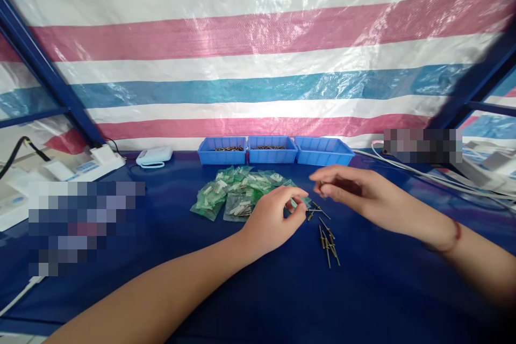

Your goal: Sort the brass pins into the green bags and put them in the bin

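Note:
My right hand (358,189) is raised over the table with thumb and fingers pinched together. A small brassy bit shows at its fingertips and looks like part of a blind rivet (321,185). My left hand (278,214) is curled beside a heap of green-tinted plastic bags (237,185), its fingertips close to a few loose rivets (318,209). What its fingers hold, if anything, is hidden. Nearer to me, a small group of brass-coloured blind rivets (328,244) with thin pins lies on the dark blue table (258,290).
Three blue bins stand at the back: the left bin (222,158) and middle bin (272,157) contain small metal parts, while the right bin (324,158) shows none. A pale blue device (154,157) and a power strip (88,169) are at left. White cables (423,172) run along the right.

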`<move>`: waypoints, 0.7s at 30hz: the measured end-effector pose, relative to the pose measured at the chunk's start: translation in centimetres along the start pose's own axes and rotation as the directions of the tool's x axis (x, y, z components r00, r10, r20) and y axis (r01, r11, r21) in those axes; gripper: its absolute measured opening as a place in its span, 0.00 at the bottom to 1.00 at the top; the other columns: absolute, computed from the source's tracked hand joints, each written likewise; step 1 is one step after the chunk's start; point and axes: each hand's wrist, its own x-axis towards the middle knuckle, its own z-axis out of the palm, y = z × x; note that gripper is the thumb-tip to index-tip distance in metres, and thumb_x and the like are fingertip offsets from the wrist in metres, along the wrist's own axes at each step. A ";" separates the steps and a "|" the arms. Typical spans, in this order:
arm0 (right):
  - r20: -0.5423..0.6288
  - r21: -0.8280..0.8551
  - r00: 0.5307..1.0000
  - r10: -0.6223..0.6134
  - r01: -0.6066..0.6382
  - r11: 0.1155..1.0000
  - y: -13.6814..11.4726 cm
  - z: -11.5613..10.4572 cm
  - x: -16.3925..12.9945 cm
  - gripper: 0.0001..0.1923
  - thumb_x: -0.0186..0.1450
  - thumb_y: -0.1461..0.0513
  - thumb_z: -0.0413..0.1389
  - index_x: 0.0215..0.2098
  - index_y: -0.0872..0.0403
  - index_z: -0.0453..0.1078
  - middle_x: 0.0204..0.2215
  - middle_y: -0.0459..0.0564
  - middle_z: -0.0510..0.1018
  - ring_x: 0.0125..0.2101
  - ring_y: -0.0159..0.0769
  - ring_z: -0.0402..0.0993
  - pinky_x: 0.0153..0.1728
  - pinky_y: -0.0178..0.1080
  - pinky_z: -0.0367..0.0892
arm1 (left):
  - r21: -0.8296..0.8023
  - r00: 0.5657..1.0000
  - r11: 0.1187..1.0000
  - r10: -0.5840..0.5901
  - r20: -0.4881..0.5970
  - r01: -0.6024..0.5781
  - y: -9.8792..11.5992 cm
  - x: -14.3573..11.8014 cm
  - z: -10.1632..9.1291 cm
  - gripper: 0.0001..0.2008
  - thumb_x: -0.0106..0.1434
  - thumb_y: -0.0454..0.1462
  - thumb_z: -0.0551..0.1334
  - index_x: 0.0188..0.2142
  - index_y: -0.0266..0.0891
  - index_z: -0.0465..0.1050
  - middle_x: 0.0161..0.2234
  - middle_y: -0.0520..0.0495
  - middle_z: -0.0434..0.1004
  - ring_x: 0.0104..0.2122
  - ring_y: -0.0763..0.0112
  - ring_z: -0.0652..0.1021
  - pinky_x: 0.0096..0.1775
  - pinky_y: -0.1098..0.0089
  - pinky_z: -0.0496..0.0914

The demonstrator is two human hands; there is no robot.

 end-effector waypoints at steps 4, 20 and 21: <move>-0.137 0.400 0.987 0.084 -0.023 0.916 -0.4 2.4 2.2 0.11 0.61 0.55 0.61 0.38 0.52 0.73 0.35 0.50 0.80 0.37 0.36 0.76 0.39 0.39 0.71 | -0.040 0.998 0.998 -0.047 -0.051 0.045 -0.2 0.2 0.0 0.07 0.62 0.32 0.59 0.40 0.40 0.72 0.38 0.49 0.77 0.31 0.72 0.76 0.34 0.70 0.69; -0.142 0.727 0.924 0.356 -0.147 0.671 0.6 4.3 0.1 0.11 0.56 0.56 0.66 0.34 0.52 0.76 0.30 0.46 0.78 0.31 0.30 0.73 0.33 0.33 0.68 | -0.116 0.988 0.993 -0.050 -0.147 0.033 0.2 0.2 -0.1 0.05 0.64 0.35 0.59 0.38 0.38 0.72 0.34 0.49 0.76 0.31 0.72 0.74 0.32 0.72 0.67; -0.173 0.688 0.926 0.335 -0.130 0.714 0.7 4.3 0.1 0.11 0.55 0.56 0.66 0.34 0.51 0.77 0.30 0.46 0.79 0.31 0.30 0.73 0.34 0.34 0.69 | -0.115 0.987 0.992 -0.065 -0.144 0.048 0.2 0.2 -0.1 0.06 0.66 0.36 0.58 0.38 0.38 0.72 0.33 0.49 0.76 0.31 0.72 0.74 0.33 0.71 0.67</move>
